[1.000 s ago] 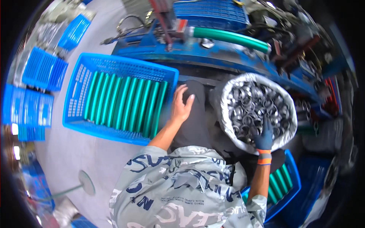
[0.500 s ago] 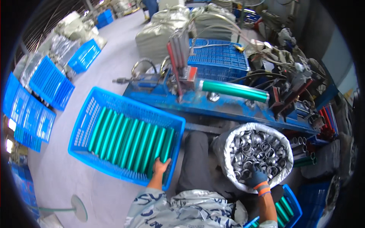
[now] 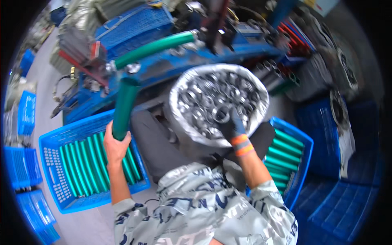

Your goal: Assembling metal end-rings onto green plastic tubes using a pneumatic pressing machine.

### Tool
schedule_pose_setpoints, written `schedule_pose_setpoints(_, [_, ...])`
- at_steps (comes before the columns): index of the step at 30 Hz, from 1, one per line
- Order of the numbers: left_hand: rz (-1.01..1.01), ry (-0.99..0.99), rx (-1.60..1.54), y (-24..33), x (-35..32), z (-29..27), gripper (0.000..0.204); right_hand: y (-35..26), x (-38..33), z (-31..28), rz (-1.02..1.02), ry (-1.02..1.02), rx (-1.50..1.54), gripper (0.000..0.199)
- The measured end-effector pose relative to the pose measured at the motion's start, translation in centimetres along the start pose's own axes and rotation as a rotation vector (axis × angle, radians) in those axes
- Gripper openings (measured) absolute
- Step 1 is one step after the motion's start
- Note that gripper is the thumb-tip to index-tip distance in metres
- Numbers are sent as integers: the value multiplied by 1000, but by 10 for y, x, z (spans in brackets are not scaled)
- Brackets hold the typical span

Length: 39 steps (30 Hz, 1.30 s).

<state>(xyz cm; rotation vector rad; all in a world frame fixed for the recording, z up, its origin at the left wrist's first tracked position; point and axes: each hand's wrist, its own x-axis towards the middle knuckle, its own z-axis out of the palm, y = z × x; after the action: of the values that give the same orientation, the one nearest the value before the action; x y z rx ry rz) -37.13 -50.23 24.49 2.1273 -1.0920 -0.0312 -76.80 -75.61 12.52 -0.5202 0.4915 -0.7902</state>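
My bare left hand (image 3: 117,146) is wrapped round the lower end of a green tube (image 3: 125,104), which stands nearly upright with its open end up. Below it, more green tubes (image 3: 87,163) lie side by side in a blue plastic basket (image 3: 51,175). At the silver-lined round container (image 3: 176,112) between my knees, my right hand (image 3: 233,126) wears a dark glove and an orange-and-grey wristband. Its fingers close on a metal ring (image 3: 221,116), above many loose metal rings (image 3: 200,92); the glove partly hides the grip.
Across the front runs a blue machine bench (image 3: 163,67) with a green tube (image 3: 155,48) held in it. A second blue basket (image 3: 304,163) of green tubes is at my right. Blue crates (image 3: 339,208) stand at the far right, and stacked crates (image 3: 22,167) at the left.
My left hand has lifted a green tube out of the left basket. My right hand stays at the rings and now has one at its fingers. The view has swung to the right.
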Motion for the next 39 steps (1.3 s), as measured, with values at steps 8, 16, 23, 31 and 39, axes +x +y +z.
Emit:
schedule_pose_setpoints(8, [414, -501, 114, 134, -11, 18, 61, -28, -51, 32, 11, -121, 18, 94])
schedule_pose_setpoints(16, [414, -558, 101, 148, -28, 17, 63, -32, -56, 30, -216, 115, -66, 36])
schedule_pose_setpoints(23, [414, -598, 113, 136, -29, 25, 66, -38, -60, 68, -360, -180, -626, 85])
schedule_pose_setpoints(31, [402, -626, 144, 130, -34, 35, 69, -34, -73, 61, -151, -252, -729, 102])
schedule_pose_setpoints(39, [365, -602, 98, 127, -40, 49, 71, -27, -61, 57, -380, -231, -915, 89])
